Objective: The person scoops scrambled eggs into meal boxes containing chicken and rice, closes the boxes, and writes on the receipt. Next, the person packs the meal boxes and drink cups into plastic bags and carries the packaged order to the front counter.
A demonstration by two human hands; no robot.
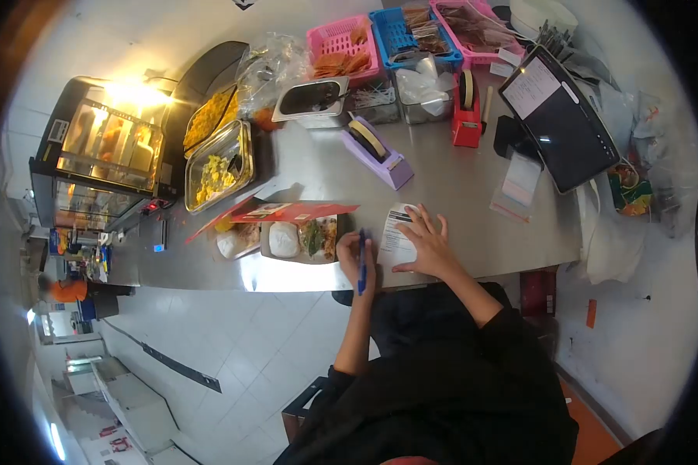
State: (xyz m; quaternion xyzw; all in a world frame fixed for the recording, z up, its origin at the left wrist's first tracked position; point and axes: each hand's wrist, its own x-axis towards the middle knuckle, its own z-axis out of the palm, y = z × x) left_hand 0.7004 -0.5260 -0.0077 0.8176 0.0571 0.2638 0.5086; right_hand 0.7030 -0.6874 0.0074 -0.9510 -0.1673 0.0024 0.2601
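Note:
My left hand point(355, 260) is closed around a blue pen point(361, 263), which stands nearly upright in the fingers. My right hand point(428, 244) lies with fingers spread on a white printed slip point(395, 232) on the metal counter point(457, 201). Just left of the pen is an open takeaway box point(298, 252) holding a white mound, which looks like rice, a green leafy part and browner food. A second food box point(236, 242) stands beside it. Red lids point(287, 211) tilt up behind the boxes.
A purple tape dispenser point(380, 155), a red tape dispenser point(466, 116) and a tablet point(562, 124) stand further back. A glass dish point(244, 167) of yellow food sits near a lit warming cabinet point(105, 147). Pink point(341, 43) and blue baskets point(399, 39) line the wall. Another person point(68, 291) is far left.

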